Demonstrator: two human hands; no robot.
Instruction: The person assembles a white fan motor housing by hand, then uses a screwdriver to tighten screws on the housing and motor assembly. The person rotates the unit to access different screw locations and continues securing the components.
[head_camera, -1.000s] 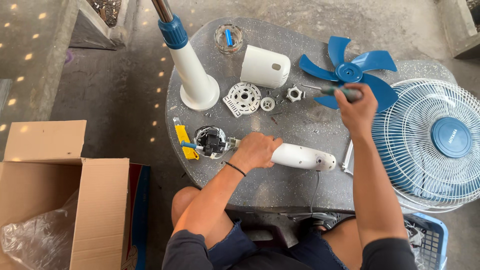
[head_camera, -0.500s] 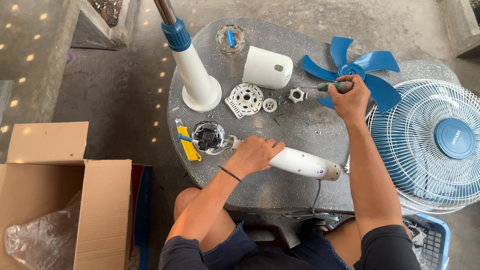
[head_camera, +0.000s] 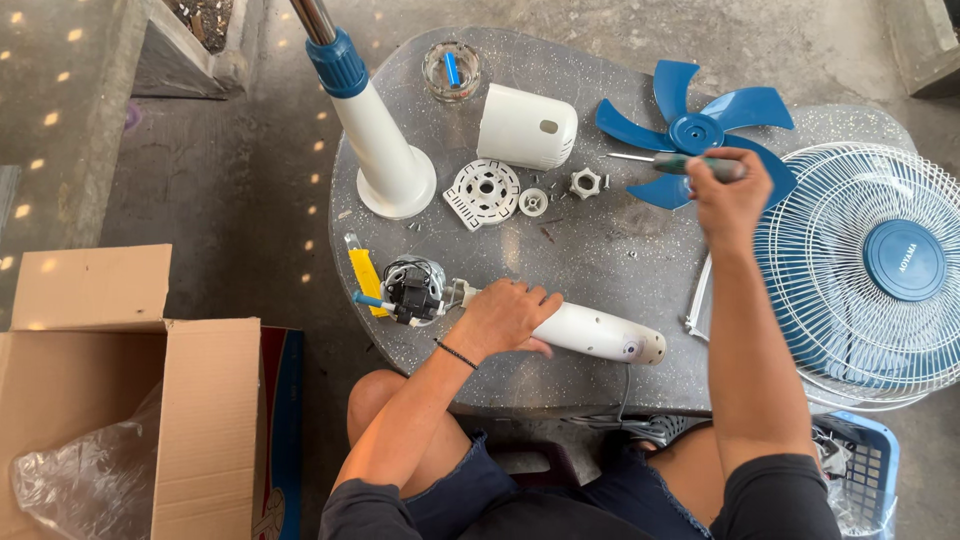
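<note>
Head view, looking down on a grey speckled stone tabletop (head_camera: 600, 250) strewn with parts of a dismantled fan.

Left hand (head_camera: 500, 318) clamped over the neck of a white plastic fan body (head_camera: 600, 335), pinning it flat near the front edge of the tabletop. At the left end of that body, a bare motor of copper windings and dark metal (head_camera: 410, 290) with a small blue shaft tip, resting just beside a yellow strip (head_camera: 364, 280).

Right hand (head_camera: 728, 190) closed round a green-handled screwdriver (head_camera: 680, 163), lifted above the tabletop's right side, thin metal shaft pointing left, well apart from the motor. Directly behind that hand, a blue five-bladed plastic propeller (head_camera: 695, 130). Right of the tabletop, a white wire fan guard with a blue centre cap (head_camera: 880, 270).

Further back on the tabletop: a white rounded motor cover (head_camera: 525, 125), a white perforated round plate (head_camera: 483, 190), a small white ring (head_camera: 533, 201), a grey toothed nut (head_camera: 586, 183), a clear glass dish (head_camera: 450, 68), and a white conical stand base with a blue collar (head_camera: 375, 140). Left of the tabletop, on the floor, an open cardboard box (head_camera: 130, 390).

Risks, as a judgement: loose small screws near the stand base easily swept off by a forearm; motor end overhanging little support, liable to roll if the left grip slackens; screwdriver tip slipping into windings if brought in at an angle.
</note>
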